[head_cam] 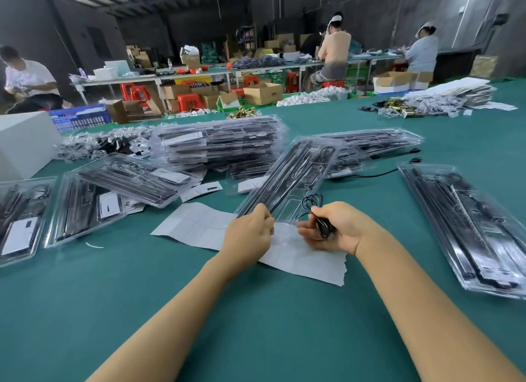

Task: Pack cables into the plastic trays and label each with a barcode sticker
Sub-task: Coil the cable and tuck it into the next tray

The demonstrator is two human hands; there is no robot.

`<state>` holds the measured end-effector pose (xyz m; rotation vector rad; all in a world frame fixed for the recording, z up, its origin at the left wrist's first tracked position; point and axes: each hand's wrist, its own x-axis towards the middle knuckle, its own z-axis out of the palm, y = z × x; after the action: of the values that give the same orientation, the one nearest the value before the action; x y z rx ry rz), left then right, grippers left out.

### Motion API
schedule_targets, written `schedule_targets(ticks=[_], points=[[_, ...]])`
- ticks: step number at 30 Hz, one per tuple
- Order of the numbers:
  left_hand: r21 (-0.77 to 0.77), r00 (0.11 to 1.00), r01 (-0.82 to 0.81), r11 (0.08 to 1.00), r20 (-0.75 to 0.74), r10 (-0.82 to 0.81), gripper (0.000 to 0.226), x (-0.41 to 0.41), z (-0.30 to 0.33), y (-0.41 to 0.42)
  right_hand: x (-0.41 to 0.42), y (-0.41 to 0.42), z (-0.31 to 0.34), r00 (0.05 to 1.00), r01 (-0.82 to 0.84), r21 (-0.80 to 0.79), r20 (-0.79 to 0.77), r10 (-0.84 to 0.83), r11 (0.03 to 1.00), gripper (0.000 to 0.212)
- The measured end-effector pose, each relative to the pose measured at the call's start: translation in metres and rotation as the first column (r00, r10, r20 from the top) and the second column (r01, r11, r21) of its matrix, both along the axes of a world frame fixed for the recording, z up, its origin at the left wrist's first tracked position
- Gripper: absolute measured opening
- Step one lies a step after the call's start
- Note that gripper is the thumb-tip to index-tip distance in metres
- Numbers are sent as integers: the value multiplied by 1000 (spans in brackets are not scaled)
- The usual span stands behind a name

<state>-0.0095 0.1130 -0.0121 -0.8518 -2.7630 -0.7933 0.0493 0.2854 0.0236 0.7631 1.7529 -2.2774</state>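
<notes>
Clear plastic tray (287, 182): lay slanted at mid-counter, its near end over the sticker sheet; black rods and a cable were seated inside.
Left hand (250, 233): grip pinched the tray's near end.
Right hand (338, 228): just right of the tray's near end, grip curled round a coiled black cable (318, 213).
Sticker sheet (247, 236): white, under both hands.
Counter (142, 310): green.
Filled trays (219, 142): stacked behind the tray; another pile (466, 225) lay well right of it.
</notes>
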Motion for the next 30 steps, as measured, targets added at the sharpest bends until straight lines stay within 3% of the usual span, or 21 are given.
schedule_targets(ticks=[3, 14, 24, 28, 30], points=[[71, 1000, -30, 997, 11, 29, 13, 2, -1, 1, 0, -7, 2, 999, 40, -85, -13, -42, 996, 38], [111, 996, -45, 993, -72, 53, 14, 7, -11, 4, 2, -14, 6, 998, 60, 98, -41, -56, 993, 25], [174, 995, -99, 980, 18, 98, 13, 12, -7, 8, 3, -15, 6, 997, 45, 169, -68, -34, 985, 20], [351, 973, -207, 913, 168, 156, 21, 8, -7, 8, 4, -19, 5, 997, 45, 192, -63, -34, 980, 17], [317, 983, -167, 933, 125, 133, 21, 10, -7, 9, 3, -24, 3, 995, 68, 191, -83, -53, 979, 16]])
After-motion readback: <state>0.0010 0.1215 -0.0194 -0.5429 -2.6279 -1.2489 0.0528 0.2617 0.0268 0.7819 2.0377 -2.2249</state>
